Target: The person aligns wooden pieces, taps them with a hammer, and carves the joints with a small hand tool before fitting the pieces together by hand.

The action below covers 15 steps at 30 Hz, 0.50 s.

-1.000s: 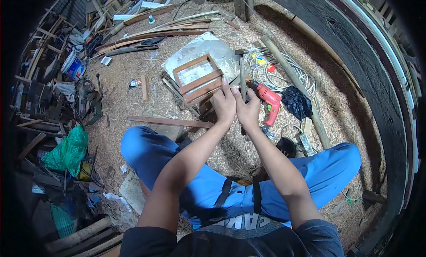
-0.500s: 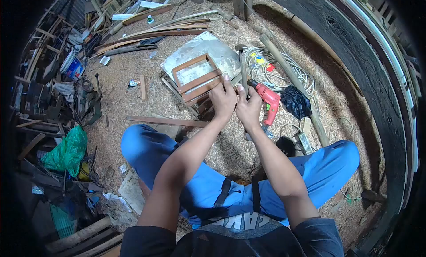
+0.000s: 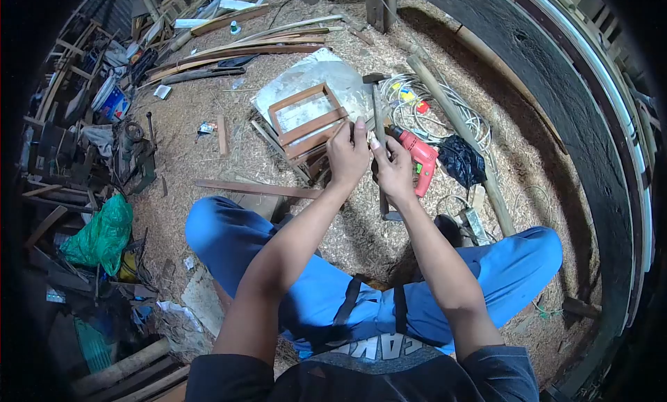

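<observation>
Floor: covered in wood bits [image 3: 187, 138], with long sticks [image 3: 278, 50] lying at the back.
Wood frame [image 3: 313, 126]: on a pale board [image 3: 344, 72], just beside the left hand [image 3: 349, 154].
Hands: left hand and right hand [image 3: 394, 171] are close together, fingers curled, thumbs up. I cannot tell if they pinch something small.
Hammer [image 3: 378, 107]: its handle runs behind the right hand; I cannot tell if it is held.
Red drill [image 3: 419, 155]: right of the right hand, near a black bag [image 3: 462, 159].
Step now: looks like small finger work by the frame.
Next move: seems to need a sure grip and care around the hammer.
Shirt words [image 3: 379, 348]: big pale letters, maybe A and K; the rest is hard to read.
Tub [image 3: 113, 102]: bright print, too small to read.
Drill name: none I can read.
</observation>
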{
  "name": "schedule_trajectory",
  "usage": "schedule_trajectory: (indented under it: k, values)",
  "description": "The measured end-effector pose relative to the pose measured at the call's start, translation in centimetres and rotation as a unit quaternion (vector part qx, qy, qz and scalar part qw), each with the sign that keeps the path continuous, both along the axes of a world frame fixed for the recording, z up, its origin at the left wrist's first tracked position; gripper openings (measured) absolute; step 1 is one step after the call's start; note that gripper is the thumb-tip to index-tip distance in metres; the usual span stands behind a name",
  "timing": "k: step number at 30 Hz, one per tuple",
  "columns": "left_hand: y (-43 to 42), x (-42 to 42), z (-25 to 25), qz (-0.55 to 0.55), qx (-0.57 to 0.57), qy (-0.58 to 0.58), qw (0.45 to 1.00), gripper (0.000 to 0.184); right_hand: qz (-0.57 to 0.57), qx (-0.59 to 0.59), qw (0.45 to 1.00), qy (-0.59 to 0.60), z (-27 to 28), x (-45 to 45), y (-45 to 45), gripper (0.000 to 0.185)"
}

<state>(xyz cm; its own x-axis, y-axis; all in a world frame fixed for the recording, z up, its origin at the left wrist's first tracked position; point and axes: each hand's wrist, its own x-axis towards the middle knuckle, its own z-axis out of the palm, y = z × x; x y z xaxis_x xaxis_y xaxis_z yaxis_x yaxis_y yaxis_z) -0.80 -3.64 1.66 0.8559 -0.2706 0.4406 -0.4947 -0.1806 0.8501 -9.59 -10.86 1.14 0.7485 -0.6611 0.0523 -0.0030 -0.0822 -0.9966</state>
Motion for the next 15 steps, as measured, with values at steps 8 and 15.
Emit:
schedule_trajectory:
  k: [8, 15]
  values:
    - [-0.4, -0.9, -0.9, 0.019, -0.116, 0.083, 0.99, 0.039, -0.039, -0.006, 0.996, -0.075, 1.7, 0.0, 2.4, 0.021]
    - [0.1, -0.6, 0.5, 0.051, -0.029, 0.117, 0.991, 0.051, -0.084, -0.12, 0.987, -0.062, 1.8, 0.1, 3.6, 0.017]
